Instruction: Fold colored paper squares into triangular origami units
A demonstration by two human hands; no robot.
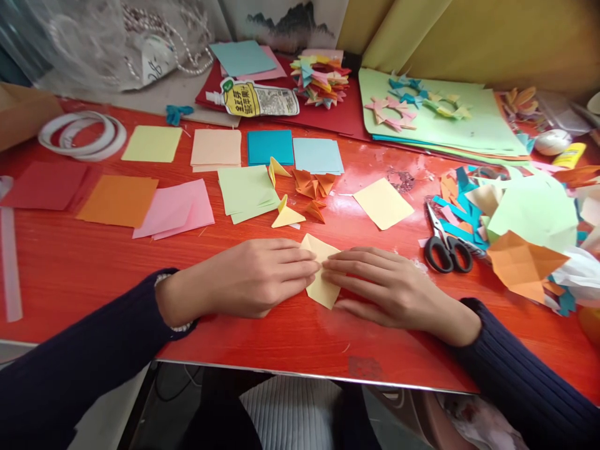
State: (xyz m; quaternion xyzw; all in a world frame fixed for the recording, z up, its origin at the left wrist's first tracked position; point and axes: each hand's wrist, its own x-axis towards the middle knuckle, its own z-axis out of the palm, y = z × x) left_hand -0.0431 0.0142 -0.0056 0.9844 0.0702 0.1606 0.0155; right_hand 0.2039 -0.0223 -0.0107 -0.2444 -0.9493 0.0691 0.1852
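The left hand and right hand touch a folded yellow paper over the red table. Scissors lie to the right, beside paper scraps; green sheets lie beyond.

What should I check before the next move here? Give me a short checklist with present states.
1. Left hand on the folded yellow paper: ok, touching its left side.
2. Right hand on the same paper: ok, touching its right side.
3. Fold lines under the fingers neat: cannot tell, partly covered.
4. Scissors apart from both hands: ok, lying beyond the right hand.
5. Loose yellow square uncovered: ok, beyond the right hand.
6. Paper scraps tidied: not ok, loosely heaped at right.
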